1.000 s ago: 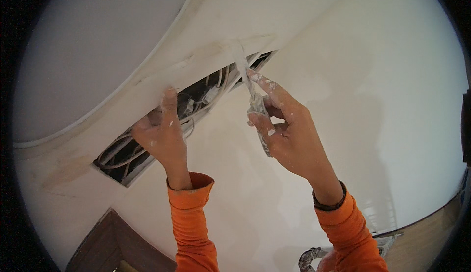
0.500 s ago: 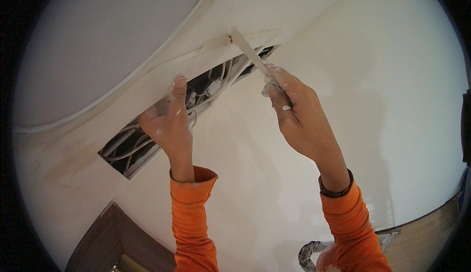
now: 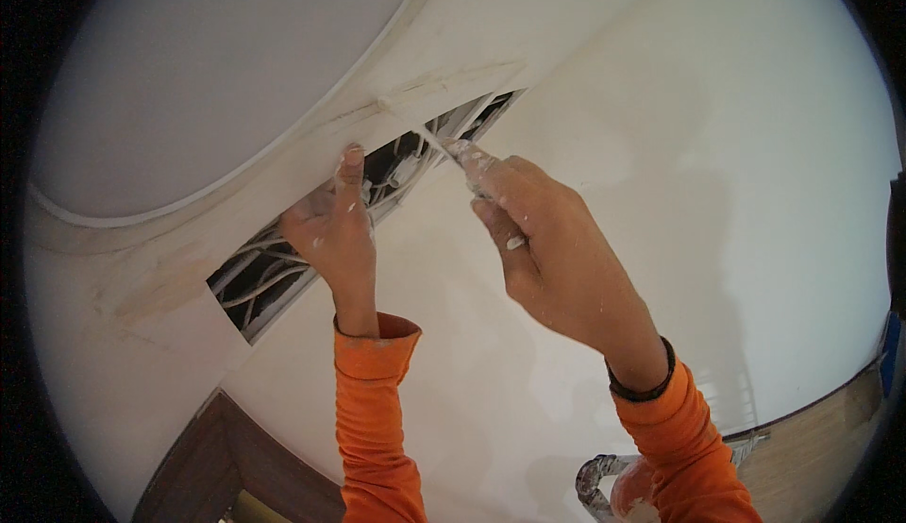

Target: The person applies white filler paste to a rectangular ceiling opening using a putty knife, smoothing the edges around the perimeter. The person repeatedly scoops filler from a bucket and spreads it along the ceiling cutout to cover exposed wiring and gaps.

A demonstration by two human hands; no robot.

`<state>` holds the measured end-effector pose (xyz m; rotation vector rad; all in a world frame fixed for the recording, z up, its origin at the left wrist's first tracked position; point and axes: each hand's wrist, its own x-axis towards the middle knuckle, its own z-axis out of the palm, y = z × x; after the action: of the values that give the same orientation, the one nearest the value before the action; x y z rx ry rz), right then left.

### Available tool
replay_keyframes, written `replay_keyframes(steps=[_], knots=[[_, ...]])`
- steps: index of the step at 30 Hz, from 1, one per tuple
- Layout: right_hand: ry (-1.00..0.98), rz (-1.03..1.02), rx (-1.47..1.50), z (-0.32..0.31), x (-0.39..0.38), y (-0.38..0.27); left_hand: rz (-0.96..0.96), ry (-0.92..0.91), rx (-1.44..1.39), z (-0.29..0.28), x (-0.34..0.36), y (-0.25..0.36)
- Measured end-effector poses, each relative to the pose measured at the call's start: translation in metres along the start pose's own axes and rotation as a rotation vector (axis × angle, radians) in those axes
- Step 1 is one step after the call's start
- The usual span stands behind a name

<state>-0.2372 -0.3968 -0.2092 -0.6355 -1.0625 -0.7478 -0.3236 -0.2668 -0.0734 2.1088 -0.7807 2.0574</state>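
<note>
My left hand [image 3: 335, 244] reaches up to the long rectangular opening [image 3: 226, 287], fingers curled into it and thumb on the white ceiling's edge [image 3: 406, 84]; the fingertips are partly hidden. Tangled cables [image 3: 264, 292] and pale fittings show in the dark cavity. Closed around a plaster-smeared handle, my right hand [image 3: 566, 259] holds a putty knife [image 3: 425, 136], index finger along it; most of the handle is hidden by the hand. The blade's tip rests against the ceiling just beyond the opening, on a smeared, patched strip above my left thumb. White flecks dot both hands.
A grey recessed ceiling area [image 3: 226, 60] with a curved rim fills the upper left. A white wall [image 3: 793, 193] spans the right. A dark wooden frame [image 3: 198, 447] is at lower left. A reddish container [image 3: 632, 485] with a smeared dark loop and a light-brown surface [image 3: 812, 419] are low on the right.
The knife's tip has moved left along the ceiling, and my right hand followed from its raised position half a second ago. My left hand stays hooked at the opening's edge.
</note>
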Motion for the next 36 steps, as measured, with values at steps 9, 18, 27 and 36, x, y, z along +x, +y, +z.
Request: replay_keyframes(steps=[9,18,27,36], knots=[[-0.131,0.049,0.158,-0.001,-0.011,-0.012,0.003,-0.016,0.006,-0.007,0.0,-0.004],[0.039,0.174,0.741,0.052,-0.024,0.011,-0.042,-0.156,0.123,-0.02,0.002,0.004],[0.162,0.105,0.695,0.098,-0.009,0.003,0.024,-0.229,0.079,-0.036,0.009,0.002],[0.142,0.054,0.321,0.097,-0.007,-0.002,0.012,-0.254,0.091,-0.052,0.01,-0.012]])
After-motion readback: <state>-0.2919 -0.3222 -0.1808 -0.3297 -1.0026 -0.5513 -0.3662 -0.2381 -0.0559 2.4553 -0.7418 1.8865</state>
